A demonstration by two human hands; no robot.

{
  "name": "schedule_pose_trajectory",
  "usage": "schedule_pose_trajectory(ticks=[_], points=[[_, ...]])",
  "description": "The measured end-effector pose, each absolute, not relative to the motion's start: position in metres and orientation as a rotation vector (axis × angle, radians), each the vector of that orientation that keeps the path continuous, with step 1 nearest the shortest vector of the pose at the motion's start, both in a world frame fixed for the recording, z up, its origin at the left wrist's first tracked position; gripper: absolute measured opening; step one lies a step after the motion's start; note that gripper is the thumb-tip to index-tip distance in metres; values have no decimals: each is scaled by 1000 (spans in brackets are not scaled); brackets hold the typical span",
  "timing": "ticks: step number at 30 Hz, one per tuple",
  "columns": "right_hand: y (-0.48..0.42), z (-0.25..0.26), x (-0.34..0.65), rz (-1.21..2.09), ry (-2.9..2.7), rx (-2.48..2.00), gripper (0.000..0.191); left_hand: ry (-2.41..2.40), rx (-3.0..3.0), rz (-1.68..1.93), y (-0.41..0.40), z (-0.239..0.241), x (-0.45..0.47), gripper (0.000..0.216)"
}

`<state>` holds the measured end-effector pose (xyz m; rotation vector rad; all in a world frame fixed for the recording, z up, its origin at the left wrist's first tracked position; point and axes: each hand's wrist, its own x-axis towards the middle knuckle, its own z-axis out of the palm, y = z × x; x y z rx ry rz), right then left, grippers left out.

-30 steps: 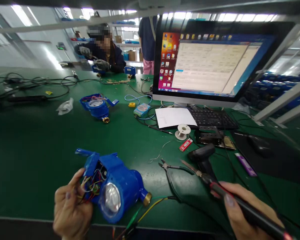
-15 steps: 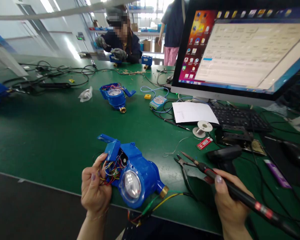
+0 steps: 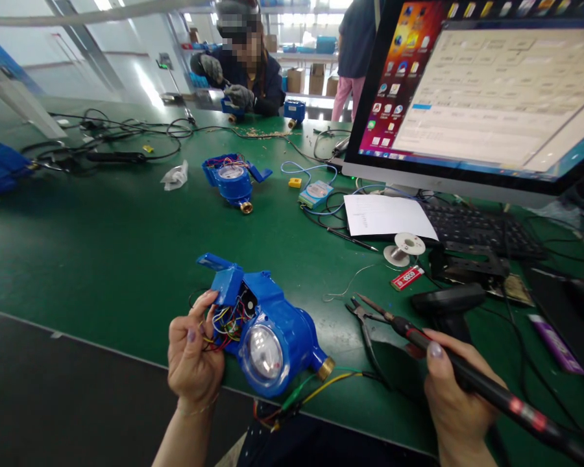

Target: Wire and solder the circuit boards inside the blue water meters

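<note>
the blue water meter (image 3: 267, 331) sits at the near edge of the green table (image 3: 92, 259), its hinged lid tipped open toward eleven o'clock and its round glass dial facing up at the camera. a tangle of coloured wires (image 3: 221, 324) spills from its open compartment at the nine o'clock side, and the left hand (image 3: 194, 357) is curled around that side of the body, fingers pinching in among the wires. at the meter's four o'clock a brass threaded end sticks out, with green and yellow leads (image 3: 311, 389) running off the table edge beside it. the right hand (image 3: 450, 402), at three o'clock from the meter, is closed around a soldering iron (image 3: 448, 360) held like a pen, its tip pointing toward ten o'clock and hovering well apart from the wires, just above a pair of pliers (image 3: 363, 318) lying on the table. judging from this, the meter is opened and the wiring exposed, but the iron has not yet reached any joint, so the soldering looks still to be done and the lid still to be closed. farther out, at one o'clock, lie a solder spool (image 3: 405, 246), a red tag (image 3: 407, 277) and a white sheet (image 3: 389, 216) in front of a monitor (image 3: 486, 97) and keyboard (image 3: 481, 230). a second blue meter (image 3: 233, 178) rests at twelve o'clock, and beyond it a seated person in gloves (image 3: 238, 97) works at the far edge.
</note>
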<state>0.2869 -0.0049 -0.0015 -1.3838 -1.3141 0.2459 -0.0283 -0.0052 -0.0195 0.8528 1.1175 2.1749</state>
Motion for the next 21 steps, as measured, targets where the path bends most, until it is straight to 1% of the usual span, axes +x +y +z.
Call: schedule_pose_trajectory(ticks=[4,10,16,21], points=[[-5,-3,287,262,-1297,-1380,16,1145,848,2173,-5,-18,-27,15],[-5,-1,287,243,-1316,-1375,14,1187,854,2174,-5,-18,-28,16],[-5,-8,286,256,-1211,-1426,24,1181,848,2169,-5,-17,-27,17],[-4,-7,286,234,-1270,-1412,21,1163,882,2161,-5,-18,-28,12]])
